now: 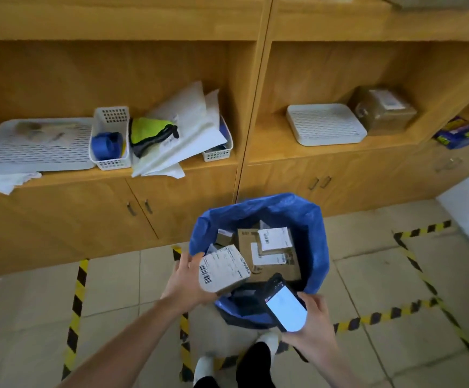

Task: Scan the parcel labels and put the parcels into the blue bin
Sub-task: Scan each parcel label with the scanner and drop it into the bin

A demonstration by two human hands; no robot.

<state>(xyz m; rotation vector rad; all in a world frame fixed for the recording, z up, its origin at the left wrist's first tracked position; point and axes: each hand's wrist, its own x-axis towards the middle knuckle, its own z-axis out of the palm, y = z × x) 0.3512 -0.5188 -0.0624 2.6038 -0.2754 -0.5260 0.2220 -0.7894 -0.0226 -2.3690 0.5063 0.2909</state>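
One small grey-brown box parcel (223,268) with a white barcode label on top sits in the left hand (184,278), whose grip is curled round its left end. The parcel is held tilted above the near-left rim of the blue-lined bin (314,247), not yet inside. The right hand (316,323) has its grip closed round one dark handheld scanner (282,303), lit screen up, just right of the parcel and over the bin's near edge.

Inside the bin I count at least four cardboard parcels (281,271), two showing white labels. They lie well below the rim, with room above them.

The bin stands on the tiled floor close to the wooden shelf unit (269,147), with the person's feet at its near side. Yellow-and-black floor tape (76,298) runs to its left and right.

On the shelf there are two flat slatted trays, the left white tray (32,155) and the right white tray (325,124). Two small white baskets (110,161) stand there too, with a heap of white plastic mailers (191,135) overhanging the shelf edge. One brown wrapped parcel (384,113) sits just right of the right tray.
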